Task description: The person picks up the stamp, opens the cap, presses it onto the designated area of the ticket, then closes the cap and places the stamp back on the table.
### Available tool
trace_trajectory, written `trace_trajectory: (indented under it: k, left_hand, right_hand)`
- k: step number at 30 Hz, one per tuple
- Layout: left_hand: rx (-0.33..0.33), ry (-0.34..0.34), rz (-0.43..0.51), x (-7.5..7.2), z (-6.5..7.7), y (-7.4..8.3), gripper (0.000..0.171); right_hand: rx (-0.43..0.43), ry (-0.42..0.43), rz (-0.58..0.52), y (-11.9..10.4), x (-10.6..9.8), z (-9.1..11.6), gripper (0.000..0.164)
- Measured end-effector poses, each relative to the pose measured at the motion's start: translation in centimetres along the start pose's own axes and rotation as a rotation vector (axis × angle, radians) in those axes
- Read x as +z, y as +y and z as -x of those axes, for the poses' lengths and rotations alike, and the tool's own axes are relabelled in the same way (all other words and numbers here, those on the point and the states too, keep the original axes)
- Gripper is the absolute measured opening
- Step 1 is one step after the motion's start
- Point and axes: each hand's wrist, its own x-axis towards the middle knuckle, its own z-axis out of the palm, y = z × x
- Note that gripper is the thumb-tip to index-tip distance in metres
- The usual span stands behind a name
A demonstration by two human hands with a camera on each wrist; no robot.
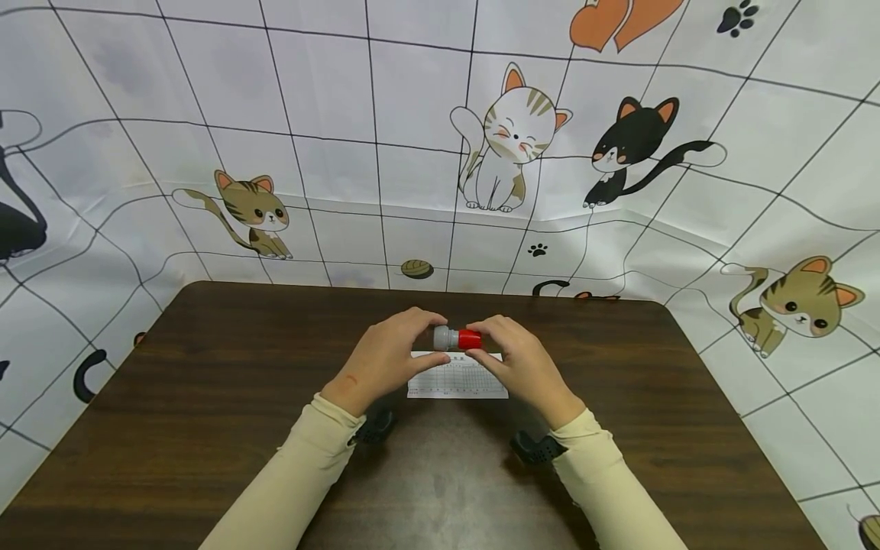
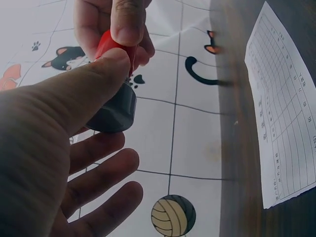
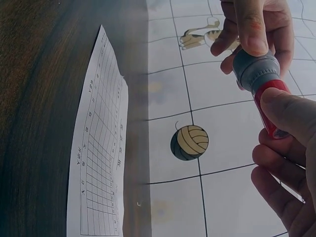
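A small stamp (image 1: 457, 339) with a wide grey end and a red body lies sideways between both hands, just above the table. The left hand (image 1: 385, 353) pinches the grey end between thumb and fingers. On the other side, the right hand (image 1: 522, 359) grips the red body with its thumb and a finger. The right wrist view shows the ribbed collar of the stamp (image 3: 256, 71) where grey meets red. Beneath the hands lies a white printed form (image 1: 459, 382) with ruled cells. Some of the stamp is hidden behind the fingers.
A dark brown wooden table (image 1: 206, 428) carries the form. Behind and beside it hangs a white sheet (image 1: 330, 183) with grid lines and cartoon cats. A dark strap device (image 1: 536, 447) sits at each wrist, below the cream sleeves.
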Motion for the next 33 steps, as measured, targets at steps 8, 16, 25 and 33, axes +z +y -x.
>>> trace_trajectory:
  k: [8,16,25,33]
  left_hand:
    - [0.007,0.009,0.000,0.13,0.07,-0.08,0.046]
    - [0.040,0.019,-0.022,0.17,0.09,-0.03,0.045]
    - [0.066,0.026,-0.032,0.16,0.09,-0.09,0.045]
    - [0.104,0.038,-0.056,0.28,0.09,-0.30,0.044]
  right_hand:
    - [0.004,-0.017,-0.005,-0.18,-0.07,0.06,0.037]
    - [0.003,-0.024,0.003,-0.25,-0.15,0.11,0.037]
    - [-0.014,-0.018,0.008,-0.05,-0.03,0.12,0.038]
    - [-0.049,-0.004,-0.009,0.01,-0.09,0.19,0.038]
